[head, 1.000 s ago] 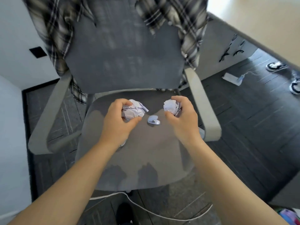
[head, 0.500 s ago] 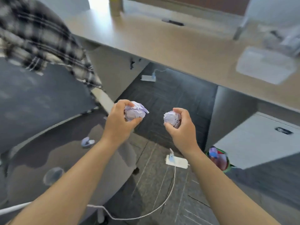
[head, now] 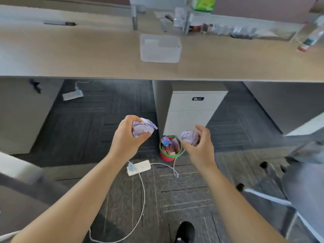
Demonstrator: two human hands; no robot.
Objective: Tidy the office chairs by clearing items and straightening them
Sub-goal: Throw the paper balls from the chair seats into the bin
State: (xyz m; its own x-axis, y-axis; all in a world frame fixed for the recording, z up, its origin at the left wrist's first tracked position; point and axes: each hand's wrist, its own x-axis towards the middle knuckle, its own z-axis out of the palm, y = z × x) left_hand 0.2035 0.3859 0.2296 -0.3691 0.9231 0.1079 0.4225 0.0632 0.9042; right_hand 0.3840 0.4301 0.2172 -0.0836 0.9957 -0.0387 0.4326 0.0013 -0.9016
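We are standing before the long desk (head: 87, 55), carrying chair litter toward the small red bin (head: 168, 156) on the floor beneath it. Our left hand (head: 128, 141) is gripping one crumpled paper ball (head: 142, 128); our right hand (head: 199, 143) is cupping another paper wad (head: 189, 136), fingers loosening. The bin is already brimming with scraps, so tosses risk bouncing onto the power strip (head: 139, 167) beside it.

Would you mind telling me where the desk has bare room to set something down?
The desk is bare left of the translucent box, between the pen and the front edge. Right of the box, the back is crowded with small items.
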